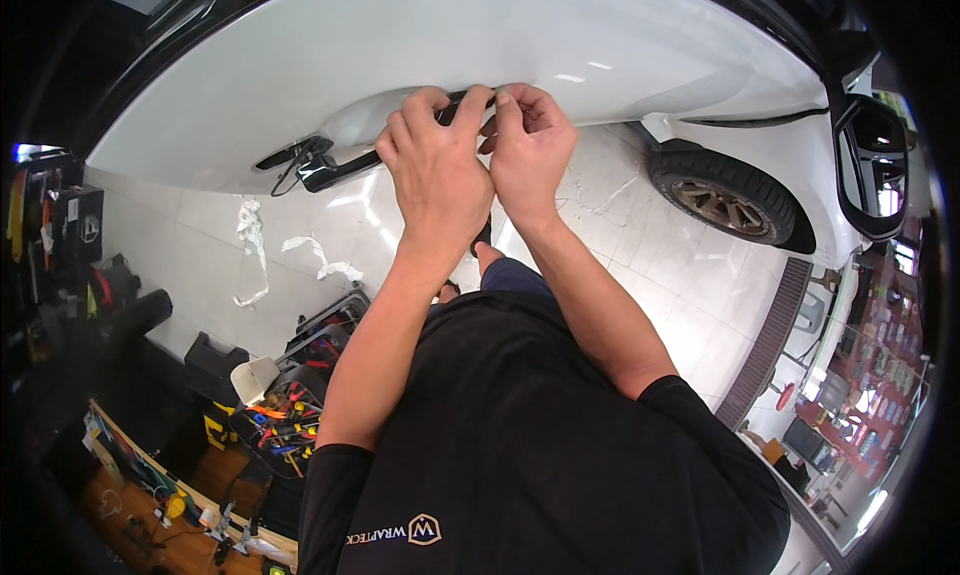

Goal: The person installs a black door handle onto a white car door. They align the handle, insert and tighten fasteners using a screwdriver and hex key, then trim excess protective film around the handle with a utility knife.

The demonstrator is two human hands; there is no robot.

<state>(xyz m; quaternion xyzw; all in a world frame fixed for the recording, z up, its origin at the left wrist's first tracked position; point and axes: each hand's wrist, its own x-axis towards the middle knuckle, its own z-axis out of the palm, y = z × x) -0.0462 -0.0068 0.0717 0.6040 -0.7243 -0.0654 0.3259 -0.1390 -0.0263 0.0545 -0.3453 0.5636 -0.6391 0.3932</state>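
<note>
A black car door handle (350,169) lies along the white door panel (420,35), its left end standing away from the panel beside a dark opening (275,157) with a thin cable loop. My left hand (435,165) is closed around the handle's right part, fingers curled over it from the far side. Close against it, my right hand (533,160) is closed in a pinch of thumb and forefinger at the handle's right end. What sits between those fingertips is hidden.
The front wheel (725,200) and black side mirror (872,165) are to the right. Crumpled white strips (252,250) lie on the tiled floor. A cart with a tray of hand tools (290,420) stands at lower left, near a wooden workbench (190,500).
</note>
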